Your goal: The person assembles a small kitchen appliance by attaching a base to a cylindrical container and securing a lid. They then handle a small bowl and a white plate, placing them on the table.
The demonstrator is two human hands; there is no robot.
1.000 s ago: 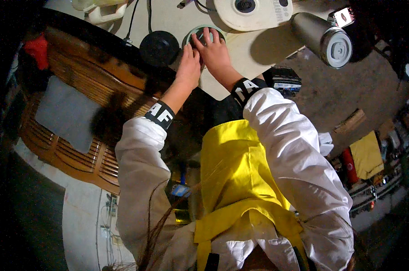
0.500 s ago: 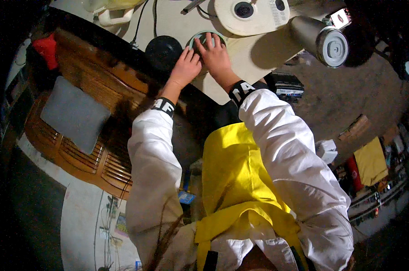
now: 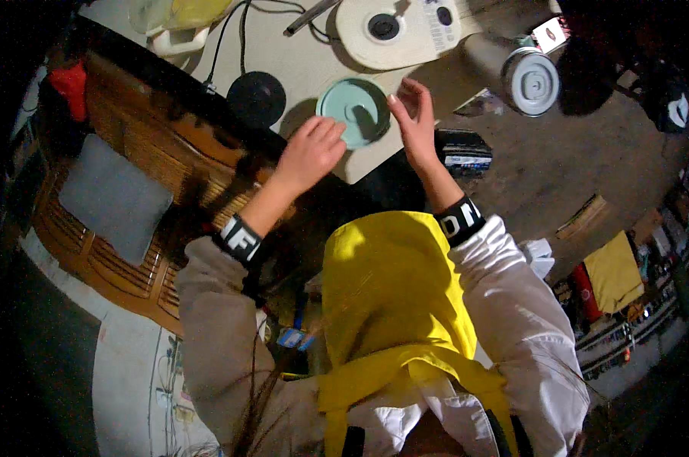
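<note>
A shallow, round mint-green dish (image 3: 353, 95) with a raised rim lies near the corner of the pale table (image 3: 302, 72). I cannot tell whether it is a lid or a bowl. My left hand (image 3: 312, 154) is at its lower left edge, fingers curled together against the rim, thumb hidden. On the other side, my right hand (image 3: 416, 122) is raised with thumb and fingers apart. Nothing is between them, and the thumb tip is close beside the rim. A flat black disc (image 3: 257, 100) lies left of the dish, by the table edge.
Beyond the dish lies a cream appliance base (image 3: 398, 49) with a black round centre. A silver tumbler (image 3: 532, 82) with a grey lid is at the right. Black cables (image 3: 245, 34) and a pale-handled jug (image 3: 178, 40) are at far left. A wooden bench (image 3: 116, 244) stands left below.
My hands have come apart from over the dish, uncovering it. The right hand has lifted off to the right; the left has shifted down to the near rim. The view has shifted slightly.
</note>
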